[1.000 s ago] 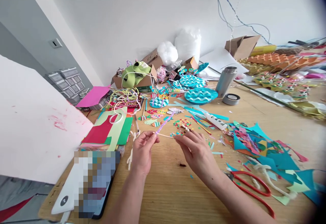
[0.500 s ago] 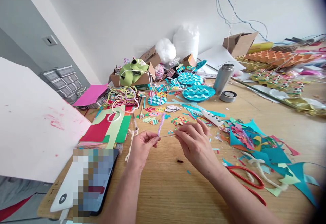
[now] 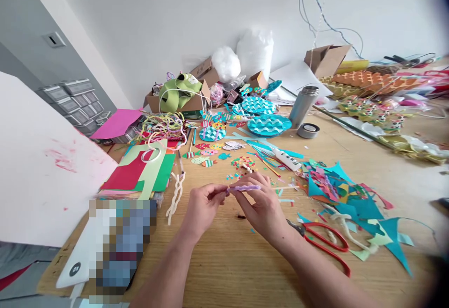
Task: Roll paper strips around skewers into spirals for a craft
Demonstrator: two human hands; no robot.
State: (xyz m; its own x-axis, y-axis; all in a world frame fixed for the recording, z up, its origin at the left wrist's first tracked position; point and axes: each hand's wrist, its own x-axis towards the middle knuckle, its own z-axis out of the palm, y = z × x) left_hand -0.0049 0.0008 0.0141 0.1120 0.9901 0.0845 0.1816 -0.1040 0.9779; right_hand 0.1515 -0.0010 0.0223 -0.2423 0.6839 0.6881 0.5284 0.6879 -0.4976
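A purple twisted pipe cleaner (image 3: 248, 188) lies almost level across the front of my right hand's fingers. My left hand (image 3: 207, 207) is closed, pinching the pipe cleaner's left end between thumb and fingertips. Fingertips of my right hand (image 3: 263, 207) meet the left ones at that same end, also closed. From behind the right hand a thin pale stick (image 3: 286, 188) sticks out to the right; its middle is hidden by the fingers. Cream pipe cleaners (image 3: 174, 199) lie left of my left hand. Red-handled scissors (image 3: 326, 237) rest beside my right forearm.
Paper fish (image 3: 209, 152), paper scraps (image 3: 365, 210) and a white glue tube (image 3: 286, 159) lie on the wooden table. Behind stand wavy blue discs (image 3: 269, 125) and a steel flask (image 3: 304, 107). Coloured paper (image 3: 122, 177) and a blurred-out phone (image 3: 119, 247) are on the left.
The purple pipe cleaner has tipped from upright to nearly level, pointing right. My hands have come together, and the pale stick now shows beyond my right hand. The view has shifted slightly.
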